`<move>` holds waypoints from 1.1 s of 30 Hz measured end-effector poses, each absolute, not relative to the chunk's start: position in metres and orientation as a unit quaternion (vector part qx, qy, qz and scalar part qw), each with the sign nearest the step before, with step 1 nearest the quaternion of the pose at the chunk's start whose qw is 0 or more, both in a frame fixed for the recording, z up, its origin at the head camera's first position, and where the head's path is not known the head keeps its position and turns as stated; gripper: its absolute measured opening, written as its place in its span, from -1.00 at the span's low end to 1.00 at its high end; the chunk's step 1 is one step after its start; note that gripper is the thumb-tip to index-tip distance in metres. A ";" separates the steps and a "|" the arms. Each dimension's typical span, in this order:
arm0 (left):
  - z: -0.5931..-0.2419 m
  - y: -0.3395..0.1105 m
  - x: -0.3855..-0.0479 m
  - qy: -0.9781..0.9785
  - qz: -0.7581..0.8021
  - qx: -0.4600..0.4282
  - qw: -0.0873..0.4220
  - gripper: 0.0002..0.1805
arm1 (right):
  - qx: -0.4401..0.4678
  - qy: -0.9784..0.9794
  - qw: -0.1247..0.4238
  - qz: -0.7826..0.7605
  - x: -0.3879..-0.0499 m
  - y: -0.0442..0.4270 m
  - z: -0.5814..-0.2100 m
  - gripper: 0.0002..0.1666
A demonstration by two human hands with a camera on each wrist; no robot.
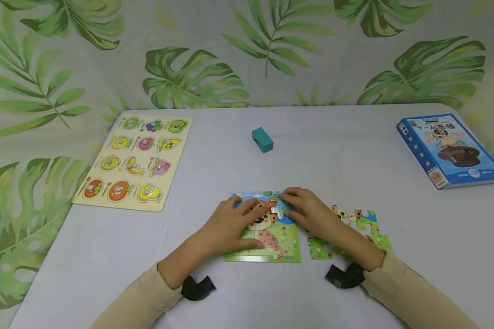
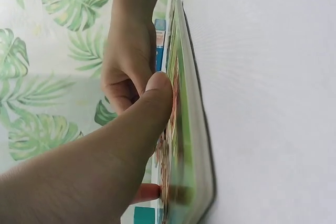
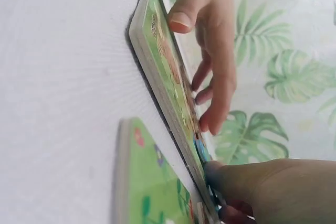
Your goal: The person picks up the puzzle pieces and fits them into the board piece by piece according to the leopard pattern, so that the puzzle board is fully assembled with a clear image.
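Observation:
A jigsaw puzzle board (image 1: 286, 246) with a spotted cartoon leopard on green grass lies flat before me. My left hand (image 1: 230, 226) spreads over its left side, thumb low on the picture and fingertips near the leopard's head. At the board's upper right corner, my right hand (image 1: 313, 212) pinches a blue puzzle piece (image 1: 279, 209) between thumb and fingers. In the right wrist view the right thumb (image 3: 215, 174) is down at the blue part of the board; the other fingertips are partly hidden. Loose puzzle pieces (image 1: 321, 249) lie under the right forearm, partly covered by it.
A fruit peg board (image 1: 170, 171) lies at the left. A teal block (image 1: 263, 140) sits at the back middle, and a blue box (image 1: 469, 160) at the back right. Black wrist bands (image 1: 197, 289) show below both wrists. Leaf-printed cloth hangs behind the table.

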State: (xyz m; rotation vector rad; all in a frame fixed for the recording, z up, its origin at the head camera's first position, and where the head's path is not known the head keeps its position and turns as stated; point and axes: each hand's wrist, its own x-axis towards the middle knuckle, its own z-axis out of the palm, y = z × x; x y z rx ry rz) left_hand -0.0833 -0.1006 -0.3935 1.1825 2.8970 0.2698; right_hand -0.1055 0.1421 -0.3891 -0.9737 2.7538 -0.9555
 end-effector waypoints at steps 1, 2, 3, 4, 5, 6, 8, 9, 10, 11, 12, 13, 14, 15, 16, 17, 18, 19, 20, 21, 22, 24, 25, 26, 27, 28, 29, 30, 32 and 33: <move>-0.394 -0.099 -0.083 0.923 0.079 0.376 -0.001 -0.13 | -0.322 0.897 0.034 -0.302 -0.106 0.142 -0.389 -0.50; -0.394 -0.098 -0.083 0.924 0.070 0.375 -0.003 -0.14 | -0.325 0.898 0.036 -0.295 -0.107 0.141 -0.388 -0.50; -0.394 -0.096 -0.083 0.925 0.062 0.375 -0.005 -0.15 | -0.328 0.899 0.038 -0.289 -0.108 0.141 -0.387 -0.50; -0.394 -0.095 -0.083 0.926 0.055 0.375 -0.006 -0.16 | -0.330 0.900 0.040 -0.282 -0.108 0.141 -0.386 -0.50; -0.394 -0.093 -0.083 0.926 0.048 0.373 -0.006 -0.18 | -0.331 0.901 0.043 -0.277 -0.109 0.140 -0.385 -0.49; -0.394 -0.092 -0.083 0.927 0.042 0.372 -0.006 -0.19 | -0.333 0.902 0.046 -0.272 -0.109 0.140 -0.385 -0.49; -0.393 -0.090 -0.082 0.929 0.032 0.370 -0.008 -0.21 | -0.335 0.903 0.050 -0.265 -0.110 0.139 -0.383 -0.49; -0.392 -0.090 -0.082 0.929 0.028 0.369 -0.010 -0.22 | -0.337 0.903 0.051 -0.261 -0.110 0.139 -0.383 -0.49; -0.392 -0.089 -0.082 0.929 0.023 0.368 -0.012 -0.23 | -0.339 0.904 0.051 -0.255 -0.110 0.139 -0.382 -0.49; -0.391 -0.089 -0.082 0.930 0.017 0.367 -0.014 -0.23 | -0.342 0.905 0.051 -0.249 -0.110 0.139 -0.382 -0.49; -0.391 -0.088 -0.083 0.930 0.011 0.367 -0.017 -0.23 | -0.344 0.906 0.050 -0.243 -0.110 0.138 -0.381 -0.48; -0.391 -0.088 -0.083 0.930 0.006 0.367 -0.020 -0.24 | -0.346 0.907 0.050 -0.236 -0.110 0.138 -0.380 -0.47; -0.390 -0.088 -0.083 0.930 0.002 0.368 -0.022 -0.24 | -0.347 0.908 0.050 -0.229 -0.109 0.138 -0.380 -0.46; -0.390 -0.088 -0.083 0.930 -0.001 0.368 -0.024 -0.24 | -0.349 0.909 0.051 -0.222 -0.109 0.137 -0.380 -0.44; -0.390 -0.088 -0.083 0.929 -0.003 0.368 -0.025 -0.25 | -0.350 0.910 0.055 -0.217 -0.109 0.137 -0.379 -0.42; -0.389 -0.087 -0.082 0.929 -0.004 0.368 -0.025 -0.25 | -0.351 0.910 0.059 -0.211 -0.108 0.137 -0.378 -0.41; -0.389 -0.087 -0.082 0.930 -0.003 0.368 -0.023 -0.25 | -0.354 0.910 0.062 -0.206 -0.108 0.137 -0.378 -0.40; -0.388 -0.087 -0.082 0.930 -0.001 0.368 -0.022 -0.25 | -0.355 0.911 0.063 -0.201 -0.108 0.137 -0.377 -0.39; -0.388 -0.087 -0.082 0.930 0.001 0.368 -0.020 -0.25 | -0.357 0.911 0.066 -0.196 -0.108 0.137 -0.377 -0.39; -0.388 -0.087 -0.082 0.930 0.004 0.367 -0.018 -0.24 | -0.358 0.911 0.069 -0.192 -0.108 0.136 -0.376 -0.39; -0.387 -0.087 -0.081 0.930 0.007 0.366 -0.015 -0.24 | -0.359 0.911 0.071 -0.190 -0.108 0.136 -0.376 -0.39; -0.387 -0.087 -0.081 0.931 0.014 0.366 -0.009 -0.24 | -0.356 0.912 0.074 -0.188 -0.109 0.135 -0.375 -0.38; -0.387 -0.088 -0.081 0.930 0.018 0.366 -0.006 -0.23 | -0.355 0.912 0.077 -0.189 -0.109 0.135 -0.374 -0.37; -0.386 -0.089 -0.082 0.930 0.021 0.368 -0.002 -0.23 | -0.354 0.912 0.080 -0.190 -0.109 0.135 -0.375 -0.36; -0.386 -0.090 -0.082 0.928 0.029 0.371 0.001 -0.23 | -0.354 0.911 0.084 -0.194 -0.109 0.135 -0.375 -0.35; -0.386 -0.091 -0.082 0.927 0.035 0.374 0.006 -0.23 | -0.354 0.910 0.089 -0.200 -0.109 0.136 -0.375 -0.33; -0.386 -0.093 -0.083 0.925 0.042 0.378 0.012 -0.23 | -0.354 0.908 0.094 -0.206 -0.109 0.138 -0.375 -0.32; -0.386 -0.095 -0.084 0.923 0.052 0.381 0.018 -0.23 | -0.353 0.905 0.099 -0.215 -0.109 0.139 -0.375 -0.30; -0.385 -0.102 -0.085 0.919 0.081 0.384 0.033 -0.24 | -0.348 0.898 0.116 -0.243 -0.109 0.141 -0.374 -0.28; -0.385 -0.105 -0.086 0.917 0.100 0.383 0.041 -0.24 | -0.343 0.894 0.125 -0.259 -0.109 0.142 -0.372 -0.27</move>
